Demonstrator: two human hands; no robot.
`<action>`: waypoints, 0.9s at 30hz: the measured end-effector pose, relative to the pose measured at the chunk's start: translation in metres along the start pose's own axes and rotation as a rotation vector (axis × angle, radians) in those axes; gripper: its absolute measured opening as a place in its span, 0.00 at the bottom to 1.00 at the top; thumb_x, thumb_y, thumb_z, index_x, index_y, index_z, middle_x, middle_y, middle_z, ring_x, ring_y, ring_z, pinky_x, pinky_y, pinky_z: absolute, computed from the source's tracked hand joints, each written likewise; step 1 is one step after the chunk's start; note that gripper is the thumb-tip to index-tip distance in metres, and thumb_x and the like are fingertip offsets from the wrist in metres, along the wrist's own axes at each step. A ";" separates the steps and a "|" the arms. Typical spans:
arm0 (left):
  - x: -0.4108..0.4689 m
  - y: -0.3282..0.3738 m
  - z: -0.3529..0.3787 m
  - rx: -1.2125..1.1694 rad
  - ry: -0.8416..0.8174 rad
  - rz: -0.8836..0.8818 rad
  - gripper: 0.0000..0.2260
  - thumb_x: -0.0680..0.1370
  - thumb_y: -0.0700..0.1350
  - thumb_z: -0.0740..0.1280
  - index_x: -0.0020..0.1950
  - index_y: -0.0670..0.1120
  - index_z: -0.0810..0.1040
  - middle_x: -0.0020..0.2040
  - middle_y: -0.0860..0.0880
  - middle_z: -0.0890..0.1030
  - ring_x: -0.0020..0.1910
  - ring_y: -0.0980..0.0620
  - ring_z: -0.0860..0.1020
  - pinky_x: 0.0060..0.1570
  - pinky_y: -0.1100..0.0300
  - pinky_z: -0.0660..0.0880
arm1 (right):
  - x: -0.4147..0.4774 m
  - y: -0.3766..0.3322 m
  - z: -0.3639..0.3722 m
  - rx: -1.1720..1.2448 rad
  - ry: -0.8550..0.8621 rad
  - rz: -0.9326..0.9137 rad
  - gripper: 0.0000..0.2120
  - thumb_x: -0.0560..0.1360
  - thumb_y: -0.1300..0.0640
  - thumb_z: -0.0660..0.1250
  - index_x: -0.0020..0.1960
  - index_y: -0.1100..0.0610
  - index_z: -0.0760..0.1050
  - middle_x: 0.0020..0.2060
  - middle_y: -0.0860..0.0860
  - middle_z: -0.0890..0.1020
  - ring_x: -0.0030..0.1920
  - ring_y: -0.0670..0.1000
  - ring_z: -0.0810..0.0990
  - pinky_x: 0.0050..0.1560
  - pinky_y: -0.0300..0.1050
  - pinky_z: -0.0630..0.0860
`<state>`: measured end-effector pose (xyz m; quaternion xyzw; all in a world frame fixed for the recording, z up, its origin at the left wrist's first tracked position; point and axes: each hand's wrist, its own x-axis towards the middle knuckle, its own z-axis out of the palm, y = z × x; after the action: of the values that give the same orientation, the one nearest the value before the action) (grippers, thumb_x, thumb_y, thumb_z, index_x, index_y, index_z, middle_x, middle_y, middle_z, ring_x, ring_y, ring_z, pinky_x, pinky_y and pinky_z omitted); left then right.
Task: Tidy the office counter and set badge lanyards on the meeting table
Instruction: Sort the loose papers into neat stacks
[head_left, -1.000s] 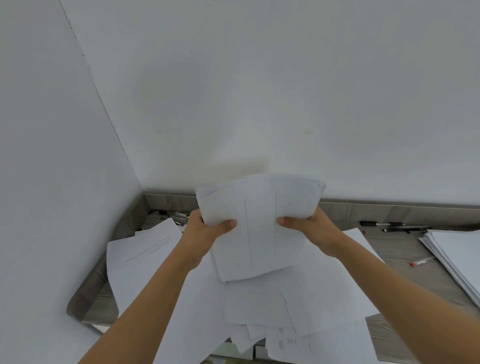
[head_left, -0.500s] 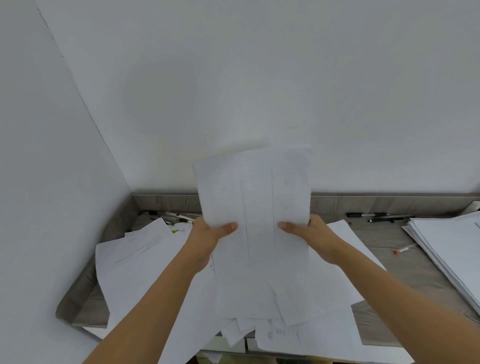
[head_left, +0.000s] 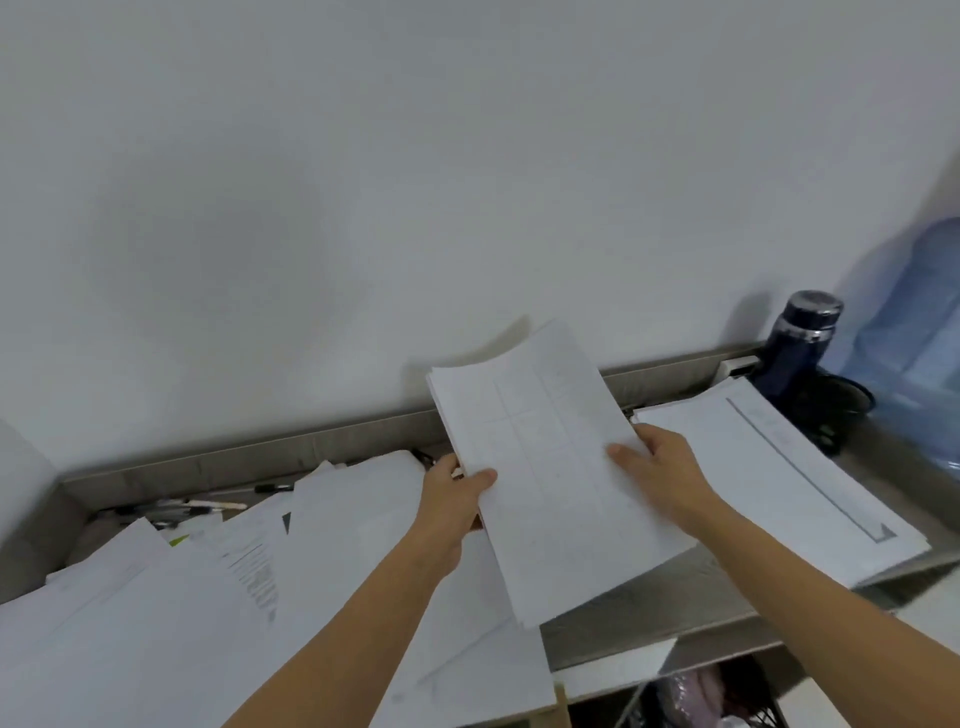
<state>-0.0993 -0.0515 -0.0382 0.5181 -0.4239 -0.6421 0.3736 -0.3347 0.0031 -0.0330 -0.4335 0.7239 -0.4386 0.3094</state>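
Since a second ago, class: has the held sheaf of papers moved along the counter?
Yes. The held sheaf has travelled rightward: it was over the scattered papers, and now borders the neat stack.

- No word, number or brand is legible.
- The stack of papers (head_left: 561, 467) shows only faint ruled lines.
- A loose sheet (head_left: 254, 571) on the left of the counter (head_left: 623, 618) carries print too blurred to read.

counter (head_left: 649, 613) under papers (head_left: 322, 545), pens (head_left: 208, 506)
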 end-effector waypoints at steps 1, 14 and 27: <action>-0.001 -0.004 0.007 0.009 -0.009 -0.010 0.13 0.78 0.37 0.67 0.62 0.45 0.74 0.56 0.45 0.81 0.50 0.46 0.82 0.44 0.53 0.81 | 0.003 0.005 -0.008 -0.024 -0.002 0.003 0.08 0.78 0.55 0.68 0.48 0.60 0.79 0.42 0.58 0.84 0.41 0.59 0.83 0.46 0.57 0.82; 0.009 -0.070 0.223 0.104 -0.267 -0.113 0.13 0.76 0.29 0.63 0.56 0.41 0.79 0.49 0.43 0.84 0.46 0.44 0.82 0.45 0.52 0.81 | 0.055 0.117 -0.203 -0.326 0.063 0.161 0.11 0.78 0.53 0.67 0.58 0.57 0.77 0.49 0.54 0.82 0.47 0.53 0.80 0.54 0.53 0.78; 0.032 -0.109 0.257 0.557 -0.413 -0.091 0.14 0.73 0.43 0.70 0.58 0.43 0.81 0.54 0.47 0.83 0.56 0.49 0.81 0.61 0.57 0.75 | 0.071 0.181 -0.217 -0.974 -0.069 0.170 0.23 0.78 0.45 0.65 0.71 0.45 0.69 0.69 0.51 0.69 0.68 0.55 0.68 0.63 0.53 0.73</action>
<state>-0.3624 -0.0006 -0.1242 0.4778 -0.6257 -0.6091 0.0953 -0.6102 0.0623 -0.1095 -0.4813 0.8669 -0.0080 0.1294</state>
